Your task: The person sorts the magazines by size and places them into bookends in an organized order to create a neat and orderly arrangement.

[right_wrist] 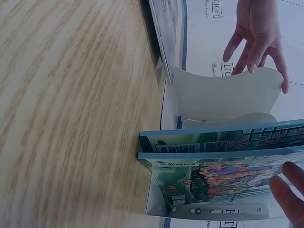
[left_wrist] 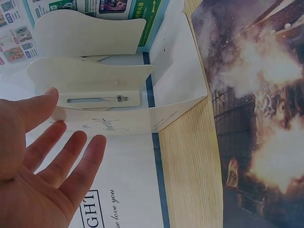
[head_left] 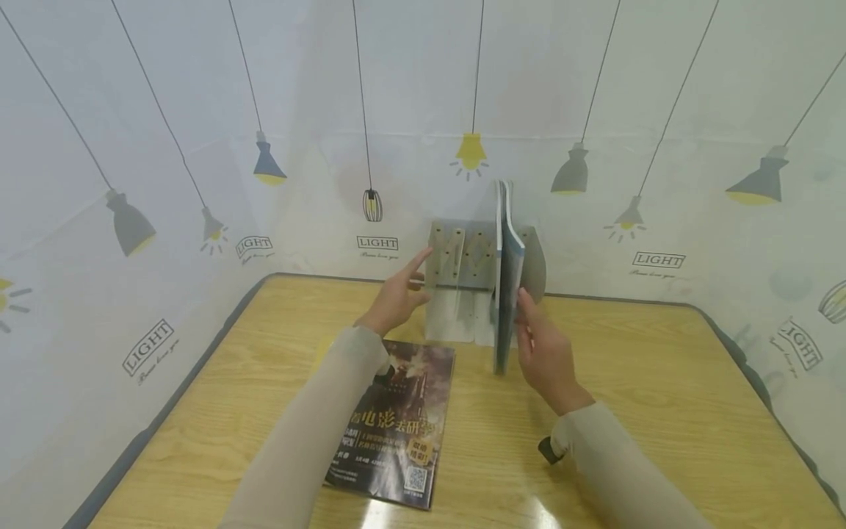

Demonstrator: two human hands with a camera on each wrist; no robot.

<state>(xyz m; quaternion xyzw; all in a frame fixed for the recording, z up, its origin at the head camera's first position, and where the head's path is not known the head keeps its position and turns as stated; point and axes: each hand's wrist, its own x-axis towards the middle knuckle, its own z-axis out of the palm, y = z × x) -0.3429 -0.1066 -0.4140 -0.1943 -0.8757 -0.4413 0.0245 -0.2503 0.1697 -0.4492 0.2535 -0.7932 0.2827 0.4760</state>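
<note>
A white metal book rack (head_left: 443, 317) with upright curved dividers (left_wrist: 90, 80) stands at the back of the table. My left hand (head_left: 394, 300) is at its left end panel, fingers spread and loosely bent; in the right wrist view the fingertips overlap the panel's edge. Two thin magazines (right_wrist: 204, 178) with blue-green spines stand upright side by side toward the rack's right end. Beside the right one is my right hand (head_left: 547, 360), its extended fingers (right_wrist: 285, 192) at the illustrated cover. A dark magazine (head_left: 396, 441) lies flat on the table, partly under my left forearm.
Something yellow (head_left: 324, 349) peeks out at the dark magazine's far left corner. The wooden table (head_left: 634, 382) meets a white sheet (head_left: 410, 88) printed with hanging lamps behind and at both sides, close behind the rack.
</note>
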